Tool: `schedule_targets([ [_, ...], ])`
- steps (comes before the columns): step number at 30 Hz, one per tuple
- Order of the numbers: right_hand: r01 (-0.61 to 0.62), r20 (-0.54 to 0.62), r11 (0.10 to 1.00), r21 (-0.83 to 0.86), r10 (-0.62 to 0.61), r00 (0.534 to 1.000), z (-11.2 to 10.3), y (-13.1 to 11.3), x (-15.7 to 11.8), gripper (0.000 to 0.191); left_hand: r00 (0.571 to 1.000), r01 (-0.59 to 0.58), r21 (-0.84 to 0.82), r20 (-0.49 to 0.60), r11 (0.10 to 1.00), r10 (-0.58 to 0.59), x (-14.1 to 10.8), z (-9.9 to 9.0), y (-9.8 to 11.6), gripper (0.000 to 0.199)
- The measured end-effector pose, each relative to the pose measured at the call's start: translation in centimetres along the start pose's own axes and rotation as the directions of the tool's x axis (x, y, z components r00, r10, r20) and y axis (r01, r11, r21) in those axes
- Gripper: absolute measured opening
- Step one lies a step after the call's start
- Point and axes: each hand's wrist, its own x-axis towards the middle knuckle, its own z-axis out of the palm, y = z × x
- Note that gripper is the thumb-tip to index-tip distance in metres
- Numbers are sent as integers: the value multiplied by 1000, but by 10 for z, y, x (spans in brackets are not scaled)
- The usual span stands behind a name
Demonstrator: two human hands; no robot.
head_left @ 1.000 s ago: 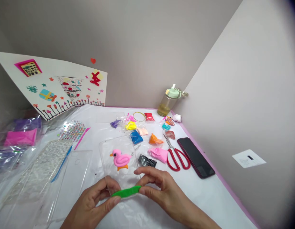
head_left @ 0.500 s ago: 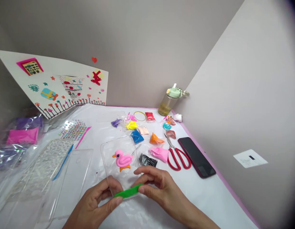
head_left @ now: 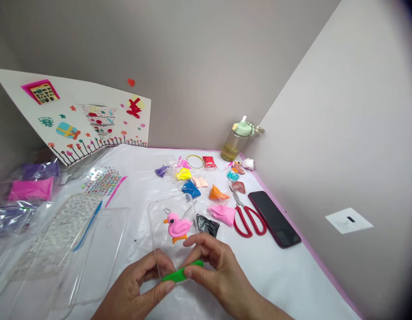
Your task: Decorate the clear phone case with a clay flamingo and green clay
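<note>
Between my two hands a clear phone case (head_left: 155,222) is held tilted up over the table. A pink clay duck (head_left: 179,227) with an orange beak and feet sits on the middle of the case. Along its near end lies a strip of green clay (head_left: 178,274). My left hand (head_left: 142,278) pinches the left end of the strip and the case's lower left corner. My right hand (head_left: 214,266) grips the case at the lower right, its thumb pressed on the green clay. The case hides part of the fingertips behind it.
Beyond my hands lie a blue packet (head_left: 191,190), an orange packet (head_left: 218,194) and a black packet (head_left: 208,226). Red-handled scissors (head_left: 249,220) and a phone (head_left: 275,218) lie right. A blue tool (head_left: 88,226) and another clear case (head_left: 101,258) are left. A bottle (head_left: 233,142) stands behind.
The case with the duck and green strip has moved slightly right and nearer. My right thumb has slid left along the green clay.
</note>
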Motion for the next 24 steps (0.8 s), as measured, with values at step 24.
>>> schedule_targets([
  [24, -43, 67, 998, 40, 40, 997, -6, -2, 2, 57, 998, 4, -103, -61, 995, -10, 1, -2, -14, 24],
])
